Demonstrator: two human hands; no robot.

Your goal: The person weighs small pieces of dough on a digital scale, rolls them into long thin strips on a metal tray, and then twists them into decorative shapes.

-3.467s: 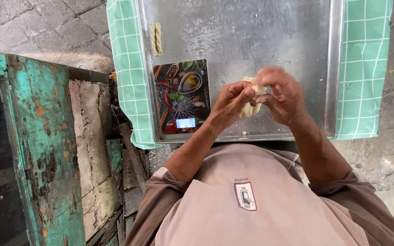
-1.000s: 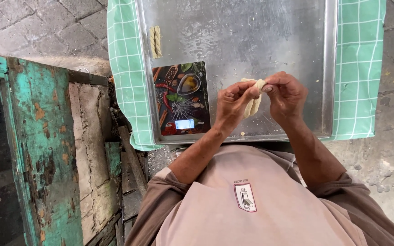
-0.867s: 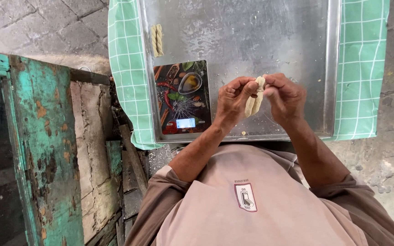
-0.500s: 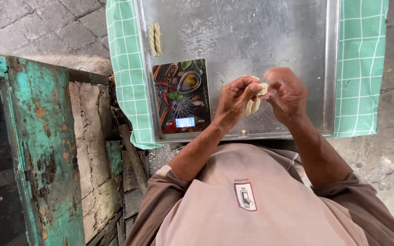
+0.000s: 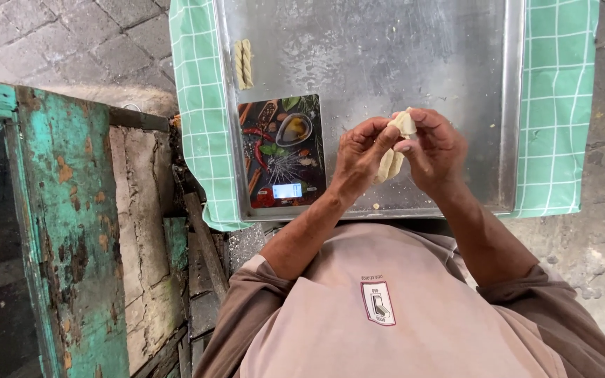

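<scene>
Both of my hands are raised together over the near part of a large metal tray (image 5: 456, 63). Between them is a pale strip of dough (image 5: 395, 150), folded and hanging downward. My left hand (image 5: 360, 154) pinches it from the left side. My right hand (image 5: 435, 150) pinches its top end between thumb and fingers. Two twisted dough pieces (image 5: 244, 63) lie side by side at the tray's far left edge. A kitchen scale (image 5: 281, 150) with a picture of spices and a lit display sits on the tray just left of my left hand.
The tray rests on a green checked cloth (image 5: 554, 105) that hangs over both sides. A worn turquoise wooden frame (image 5: 64, 217) stands at the left, beside weathered planks. Paving stones and rough concrete floor surround the table.
My hands have kept working the dough strip in the same spot, shifting grip slightly; the strip's upper end now shows above my fingers. The tray, scale and twisted pieces have not moved.
</scene>
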